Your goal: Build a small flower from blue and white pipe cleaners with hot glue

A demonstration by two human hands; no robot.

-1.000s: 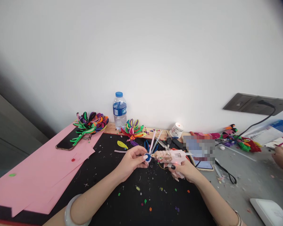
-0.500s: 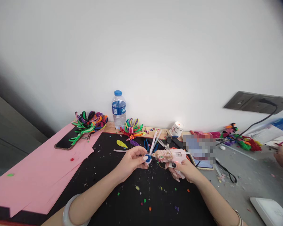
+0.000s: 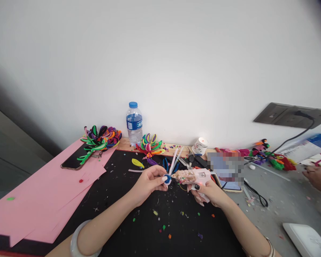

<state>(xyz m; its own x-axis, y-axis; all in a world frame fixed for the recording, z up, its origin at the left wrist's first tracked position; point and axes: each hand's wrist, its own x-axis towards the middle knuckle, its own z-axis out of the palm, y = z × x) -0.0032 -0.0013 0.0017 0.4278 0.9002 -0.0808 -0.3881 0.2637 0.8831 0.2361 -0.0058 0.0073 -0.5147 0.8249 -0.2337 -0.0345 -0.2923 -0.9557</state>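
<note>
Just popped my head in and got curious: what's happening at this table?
The left hand pinches a small blue-and-white fuzzy piece. The right hand holds a glue gun, its nozzle at that piece. Looped fuzzy stems lie behind, near a water bottle. Another person's hand is at the far right.

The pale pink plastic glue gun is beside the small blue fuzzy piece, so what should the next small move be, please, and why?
Probably a light squeeze of the right hand: the glue gun points its nozzle at the blue fuzzy piece, which the left hand pinches.
</note>
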